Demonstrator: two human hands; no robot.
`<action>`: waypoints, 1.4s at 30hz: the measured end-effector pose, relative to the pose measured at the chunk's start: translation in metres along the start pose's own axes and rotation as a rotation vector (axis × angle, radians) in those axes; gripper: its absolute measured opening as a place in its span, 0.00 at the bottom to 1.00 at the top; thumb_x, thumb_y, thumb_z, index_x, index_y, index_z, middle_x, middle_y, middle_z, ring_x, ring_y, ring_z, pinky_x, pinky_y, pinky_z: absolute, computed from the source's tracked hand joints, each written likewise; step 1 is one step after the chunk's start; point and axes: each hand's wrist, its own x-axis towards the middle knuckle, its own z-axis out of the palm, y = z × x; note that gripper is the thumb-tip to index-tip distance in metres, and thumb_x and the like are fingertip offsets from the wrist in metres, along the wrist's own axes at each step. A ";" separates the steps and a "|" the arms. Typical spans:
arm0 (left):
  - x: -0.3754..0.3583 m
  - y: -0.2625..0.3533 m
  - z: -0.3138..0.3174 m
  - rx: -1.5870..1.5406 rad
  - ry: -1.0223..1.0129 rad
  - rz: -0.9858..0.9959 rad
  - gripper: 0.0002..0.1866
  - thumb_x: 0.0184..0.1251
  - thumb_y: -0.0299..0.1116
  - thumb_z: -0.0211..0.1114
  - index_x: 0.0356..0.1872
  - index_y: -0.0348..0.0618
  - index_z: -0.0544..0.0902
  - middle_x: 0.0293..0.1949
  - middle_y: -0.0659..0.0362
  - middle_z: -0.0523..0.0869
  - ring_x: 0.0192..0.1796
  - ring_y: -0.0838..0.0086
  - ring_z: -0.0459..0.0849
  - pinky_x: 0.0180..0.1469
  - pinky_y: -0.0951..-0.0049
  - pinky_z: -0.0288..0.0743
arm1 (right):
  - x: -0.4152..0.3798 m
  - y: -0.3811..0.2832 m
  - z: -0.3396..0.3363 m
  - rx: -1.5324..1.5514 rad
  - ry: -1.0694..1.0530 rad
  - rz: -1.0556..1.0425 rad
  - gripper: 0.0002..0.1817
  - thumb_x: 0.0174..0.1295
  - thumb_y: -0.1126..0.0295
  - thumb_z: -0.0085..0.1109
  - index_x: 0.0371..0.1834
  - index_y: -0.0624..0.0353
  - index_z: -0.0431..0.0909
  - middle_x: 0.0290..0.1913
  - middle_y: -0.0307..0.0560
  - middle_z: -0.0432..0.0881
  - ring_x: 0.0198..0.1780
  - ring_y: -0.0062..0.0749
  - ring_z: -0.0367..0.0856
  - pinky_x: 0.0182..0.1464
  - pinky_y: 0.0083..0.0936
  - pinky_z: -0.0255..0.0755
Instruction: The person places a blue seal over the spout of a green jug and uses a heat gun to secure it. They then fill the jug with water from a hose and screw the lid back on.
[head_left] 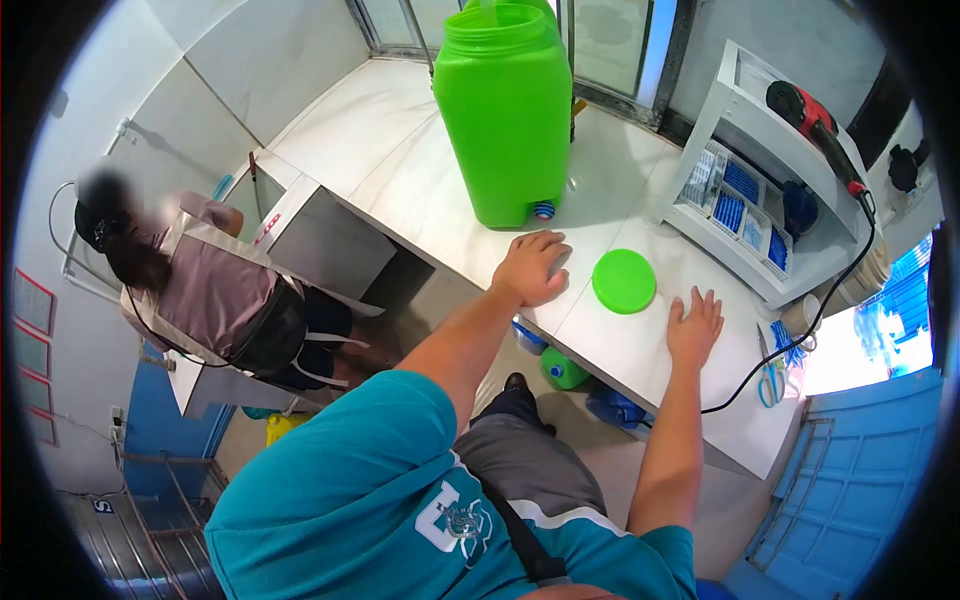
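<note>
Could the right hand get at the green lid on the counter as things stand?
Probably yes. The right hand lies flat on the white counter just beside the green lid, with bare surface and nothing standing between them.

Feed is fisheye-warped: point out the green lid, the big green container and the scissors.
green lid point(623, 281), head view, centre of its flat top.
big green container point(507, 120), head view, middle of its front wall.
scissors point(771, 383), head view, handles.

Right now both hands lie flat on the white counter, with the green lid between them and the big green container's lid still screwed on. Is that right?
Not quite. The head view shows the green container open at the top, and the green lid lies loose on the white counter. The rest holds: left hand and right hand rest flat, lid between them.
</note>
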 end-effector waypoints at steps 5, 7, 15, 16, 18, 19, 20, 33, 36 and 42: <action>-0.002 0.001 0.001 0.013 0.014 0.010 0.29 0.66 0.44 0.67 0.68 0.50 0.83 0.76 0.52 0.77 0.80 0.53 0.69 0.82 0.51 0.60 | 0.001 0.005 0.005 -0.009 0.030 -0.025 0.30 0.77 0.49 0.58 0.77 0.50 0.79 0.83 0.58 0.70 0.86 0.56 0.60 0.87 0.56 0.50; -0.004 0.002 -0.001 0.007 0.023 0.015 0.29 0.66 0.44 0.67 0.68 0.51 0.83 0.76 0.52 0.77 0.80 0.53 0.70 0.82 0.51 0.60 | -0.001 0.004 0.004 -0.006 0.046 -0.033 0.30 0.77 0.49 0.58 0.76 0.50 0.79 0.83 0.58 0.70 0.86 0.57 0.61 0.86 0.56 0.51; -0.005 0.003 0.001 0.006 0.044 0.020 0.28 0.66 0.44 0.67 0.68 0.50 0.83 0.75 0.52 0.78 0.79 0.52 0.70 0.81 0.51 0.61 | -0.001 0.005 0.003 -0.006 0.051 -0.038 0.29 0.77 0.49 0.59 0.76 0.51 0.80 0.82 0.58 0.71 0.86 0.57 0.61 0.86 0.58 0.52; -0.005 0.003 0.002 0.004 0.046 0.021 0.28 0.66 0.44 0.67 0.68 0.49 0.83 0.75 0.52 0.78 0.79 0.52 0.70 0.81 0.51 0.61 | -0.001 0.006 0.004 -0.002 0.056 -0.038 0.29 0.76 0.49 0.59 0.76 0.51 0.80 0.82 0.59 0.71 0.86 0.58 0.61 0.86 0.58 0.52; -0.006 0.005 0.003 0.003 0.045 0.020 0.28 0.66 0.44 0.67 0.68 0.49 0.83 0.75 0.52 0.78 0.79 0.52 0.70 0.81 0.51 0.61 | -0.003 0.009 0.003 0.000 0.058 -0.040 0.29 0.76 0.49 0.59 0.76 0.51 0.80 0.82 0.59 0.71 0.86 0.58 0.61 0.86 0.58 0.52; -0.007 0.005 0.001 0.003 0.043 0.014 0.28 0.66 0.44 0.67 0.68 0.49 0.83 0.75 0.52 0.78 0.79 0.52 0.70 0.81 0.51 0.61 | -0.002 0.007 0.003 0.002 0.057 -0.045 0.30 0.76 0.49 0.59 0.76 0.50 0.80 0.82 0.59 0.71 0.86 0.58 0.61 0.86 0.58 0.52; -0.007 0.004 -0.002 0.010 0.047 0.011 0.28 0.66 0.44 0.67 0.68 0.49 0.83 0.75 0.52 0.78 0.79 0.52 0.70 0.81 0.51 0.61 | -0.001 0.005 0.004 0.010 0.058 -0.050 0.30 0.76 0.49 0.59 0.76 0.50 0.80 0.82 0.59 0.71 0.86 0.58 0.61 0.86 0.58 0.52; -0.010 -0.001 0.005 0.007 0.152 0.110 0.26 0.62 0.41 0.71 0.62 0.44 0.87 0.71 0.46 0.82 0.74 0.46 0.76 0.77 0.47 0.68 | -0.010 0.009 0.001 0.090 0.150 -0.067 0.29 0.73 0.52 0.63 0.72 0.54 0.83 0.78 0.63 0.75 0.83 0.61 0.65 0.85 0.58 0.53; -0.011 -0.010 0.004 0.047 0.130 0.151 0.27 0.65 0.42 0.68 0.65 0.48 0.85 0.72 0.49 0.81 0.75 0.48 0.75 0.79 0.47 0.66 | -0.017 0.002 -0.002 0.067 0.174 -0.050 0.30 0.73 0.49 0.60 0.72 0.54 0.82 0.80 0.61 0.74 0.84 0.60 0.64 0.86 0.58 0.52; -0.011 -0.012 -0.002 0.101 0.008 0.086 0.28 0.68 0.44 0.66 0.69 0.50 0.83 0.76 0.53 0.78 0.80 0.53 0.71 0.82 0.47 0.58 | -0.020 -0.009 -0.010 0.111 0.102 0.022 0.30 0.75 0.48 0.56 0.74 0.51 0.80 0.82 0.58 0.71 0.86 0.58 0.59 0.87 0.56 0.48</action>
